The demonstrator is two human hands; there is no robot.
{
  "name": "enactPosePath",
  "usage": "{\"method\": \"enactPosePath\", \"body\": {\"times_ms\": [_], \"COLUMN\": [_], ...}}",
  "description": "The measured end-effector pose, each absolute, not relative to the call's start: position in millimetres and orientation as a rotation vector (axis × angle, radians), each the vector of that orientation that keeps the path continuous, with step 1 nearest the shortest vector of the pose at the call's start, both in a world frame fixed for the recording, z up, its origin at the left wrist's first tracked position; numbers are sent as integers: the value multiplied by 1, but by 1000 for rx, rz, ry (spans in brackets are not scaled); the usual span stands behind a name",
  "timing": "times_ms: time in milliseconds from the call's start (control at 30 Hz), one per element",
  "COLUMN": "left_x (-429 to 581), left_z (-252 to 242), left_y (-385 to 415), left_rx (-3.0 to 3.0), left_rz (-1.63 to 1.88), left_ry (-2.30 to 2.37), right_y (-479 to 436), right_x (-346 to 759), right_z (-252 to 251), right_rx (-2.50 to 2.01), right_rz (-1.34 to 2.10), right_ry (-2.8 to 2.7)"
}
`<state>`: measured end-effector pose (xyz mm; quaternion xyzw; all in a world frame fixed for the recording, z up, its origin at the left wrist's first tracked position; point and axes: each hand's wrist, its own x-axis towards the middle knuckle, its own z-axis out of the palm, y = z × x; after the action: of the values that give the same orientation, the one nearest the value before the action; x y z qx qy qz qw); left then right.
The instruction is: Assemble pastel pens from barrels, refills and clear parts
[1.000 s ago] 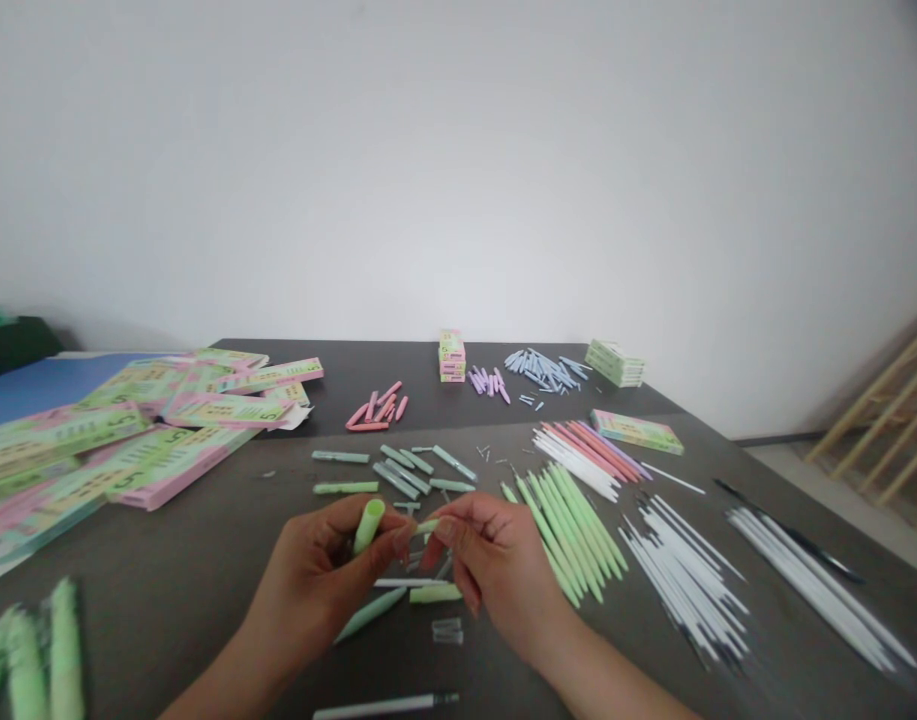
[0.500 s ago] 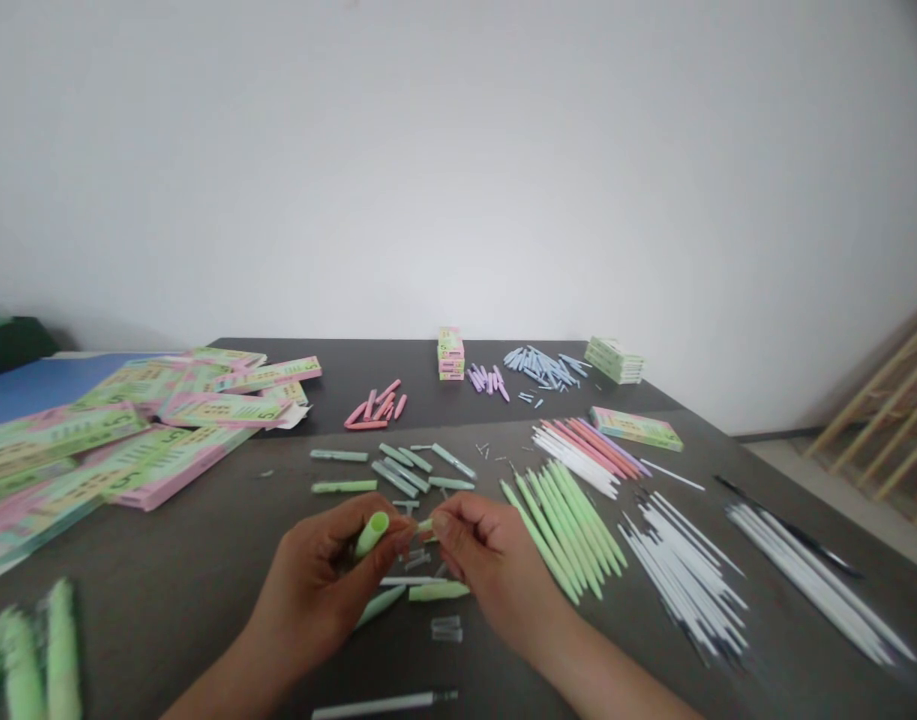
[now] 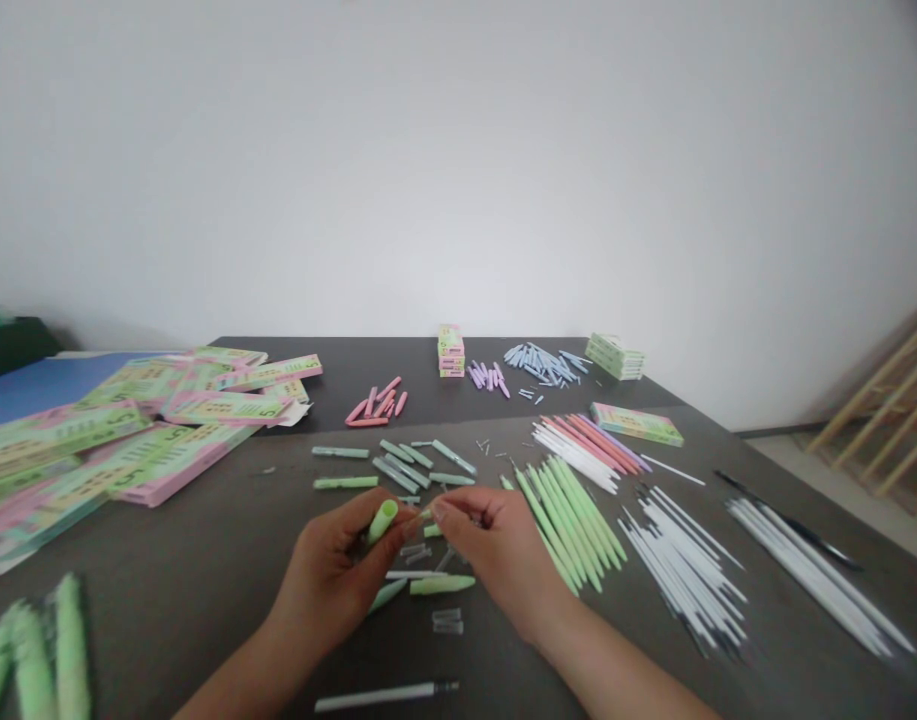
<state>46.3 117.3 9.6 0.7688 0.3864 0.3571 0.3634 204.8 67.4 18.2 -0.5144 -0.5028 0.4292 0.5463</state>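
Note:
My left hand (image 3: 330, 570) is closed around a light green pen barrel (image 3: 382, 521), its hollow end tilted up toward me. The left thumb and forefinger almost meet the fingertips of my right hand (image 3: 495, 545). That hand is pinched on a small pale piece, too small and covered to name. Beneath the hands lie a green pointed pen part (image 3: 443, 585), a thin white stick and small clear plastic pieces (image 3: 448, 620). A white pen refill (image 3: 387, 695) lies closest to me. Just right of my right hand is a row of green pen barrels (image 3: 578, 520).
Grey-green pen parts (image 3: 405, 472) lie beyond the hands. White refills (image 3: 687, 565) spread to the right, past white and coral barrels (image 3: 589, 450). Printed cartons (image 3: 188, 465) pile up on the left. Pink, purple and blue pen parts (image 3: 546, 363) sit farther back.
Both hands have shifted slightly to the right, still close together. The green barrel in my left hand leans a little more to the right.

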Motion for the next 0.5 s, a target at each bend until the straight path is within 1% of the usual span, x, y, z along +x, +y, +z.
{"method": "enactPosePath", "body": {"times_ms": [133, 267, 400, 500], "left_x": [51, 51, 30, 10], "left_z": [5, 14, 16, 5], "left_y": [117, 123, 153, 178], "left_rx": [1927, 1847, 1812, 2057], "left_rz": [904, 845, 763, 595], "left_ry": [990, 925, 935, 1080], "right_y": [71, 74, 81, 87], "right_x": [204, 209, 235, 257], "right_z": [9, 9, 17, 19], "right_rx": [-1231, -1210, -1371, -1413], "right_rz": [1042, 1062, 836, 737], "right_ry": [-1155, -1165, -1206, -1181]}}
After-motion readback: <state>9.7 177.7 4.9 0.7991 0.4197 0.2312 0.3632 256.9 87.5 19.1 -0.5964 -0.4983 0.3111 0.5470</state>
